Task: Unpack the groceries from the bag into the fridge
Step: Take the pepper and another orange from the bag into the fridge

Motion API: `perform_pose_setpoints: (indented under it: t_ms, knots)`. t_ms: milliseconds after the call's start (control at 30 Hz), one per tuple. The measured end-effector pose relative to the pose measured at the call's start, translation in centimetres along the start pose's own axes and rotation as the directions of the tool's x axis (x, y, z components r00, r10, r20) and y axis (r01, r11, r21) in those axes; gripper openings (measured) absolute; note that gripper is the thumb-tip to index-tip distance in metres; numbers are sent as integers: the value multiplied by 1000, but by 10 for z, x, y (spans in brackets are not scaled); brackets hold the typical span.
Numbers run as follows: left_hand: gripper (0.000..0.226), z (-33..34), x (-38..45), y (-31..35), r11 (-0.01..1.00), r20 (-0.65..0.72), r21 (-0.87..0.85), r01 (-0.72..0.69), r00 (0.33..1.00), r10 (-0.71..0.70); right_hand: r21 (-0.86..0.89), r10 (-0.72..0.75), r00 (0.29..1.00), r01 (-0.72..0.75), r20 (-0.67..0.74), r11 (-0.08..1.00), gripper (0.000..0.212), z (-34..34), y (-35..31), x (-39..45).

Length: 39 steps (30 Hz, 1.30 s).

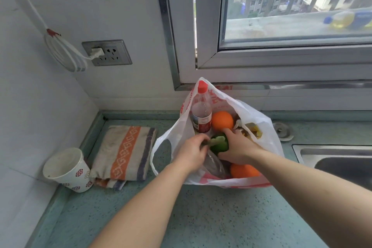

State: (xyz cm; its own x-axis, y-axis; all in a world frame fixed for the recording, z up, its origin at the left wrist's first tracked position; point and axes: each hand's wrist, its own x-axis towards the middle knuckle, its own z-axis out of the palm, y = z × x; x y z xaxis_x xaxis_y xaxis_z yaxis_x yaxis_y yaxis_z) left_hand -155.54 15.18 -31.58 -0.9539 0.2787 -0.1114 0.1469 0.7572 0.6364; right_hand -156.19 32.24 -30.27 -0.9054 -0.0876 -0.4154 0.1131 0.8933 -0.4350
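A white and red plastic bag [261, 125] stands open on the counter under the window. Inside it are a red-capped bottle [202, 112], an orange [222, 120] at the back, a second orange [244, 170] at the front, and a green pepper [220, 145]. My right hand [238, 148] grips the green pepper from the right side. My left hand [192, 154] reaches into the bag and pinches the pepper's stem end. Clear wrapping lies below the pepper. Yellowish items sit at the bag's right side, partly hidden.
A folded striped towel [124, 153] and a patterned paper cup [67, 169] sit left of the bag. A steel sink [342, 163] lies to the right. A wall socket [106, 52] with a coiled white cable hangs behind. The teal counter [201, 217] spreads in front.
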Motion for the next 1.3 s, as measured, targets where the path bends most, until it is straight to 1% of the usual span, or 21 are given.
perform_pose_setpoints:
  t_ms: [67, 133, 200, 300, 367, 433, 500, 600, 633, 700, 833, 900, 1033, 1133, 1233, 1300]
  knots:
    - [15, -2, 0, 4, 999, 13, 13, 36, 999, -36, -11, -7, 1000, 7, -15, 1000, 74, -8, 3, -11]
    - [13, -6, 1, 12, 999, -8, 31, 37, 999, -37, 26, -16, 999, 17, -37, 1000, 70, -20, 4, -22]
    - [16, -10, 1, 21, 998, -88, 44, 39, 996, -35, 56, -32, 995, 37, -98, 998, 72, -35, 6, -32]
    - [19, -17, -4, 34, 998, -242, 47, 43, 970, -30, 97, -63, 966, 90, -251, 991, 72, -57, 13, -50]
    - [19, -23, -11, 47, 999, -293, 33, 31, 956, -20, 121, -51, 954, 90, -297, 989, 70, -69, 20, -63]
    - [20, -28, -18, 62, 1000, -337, 26, -9, 941, 18, 151, -22, 942, 77, -334, 986, 67, -81, 28, -73]
    - [16, -32, -28, 78, 999, -377, 17, -43, 925, 46, 297, 7, 940, 101, -342, 949, 61, -89, 35, -81]
    - [17, -36, -45, 95, 997, -408, -18, -71, 911, 57, 578, 22, 965, 138, -262, 804, 58, -95, 36, -95]
    - [19, -39, -51, 101, 997, -421, -32, -72, 906, 52, 630, 12, 971, 145, -238, 763, 56, -97, 34, -101]
    - [23, -46, -62, 115, 997, -448, -40, -70, 893, 45, 675, -15, 974, 168, -226, 719, 53, -102, 32, -116]
    - [24, -60, -87, 148, 993, -513, -46, -112, 855, 72, 678, -73, 959, 247, -274, 692, 49, -124, 29, -144]
    - [25, -69, -98, 161, 987, -544, -67, -149, 834, 88, 659, -93, 951, 272, -294, 702, 50, -134, 27, -161]
    - [27, -87, -110, 187, 977, -580, -79, -199, 806, 118, 604, -86, 928, 305, -363, 736, 51, -156, 26, -196]
    - [25, -91, -113, 199, 967, -589, -64, -246, 791, 162, 592, -65, 905, 327, -419, 736, 53, -171, 27, -223]
    - [24, -87, -116, 207, 955, -563, -65, -290, 800, 205, 592, -2, 881, 319, -473, 740, 53, -173, 32, -250]
    - [18, -80, -121, 214, 941, -520, -63, -332, 816, 253, 586, 53, 858, 303, -511, 752, 52, -166, 39, -270]
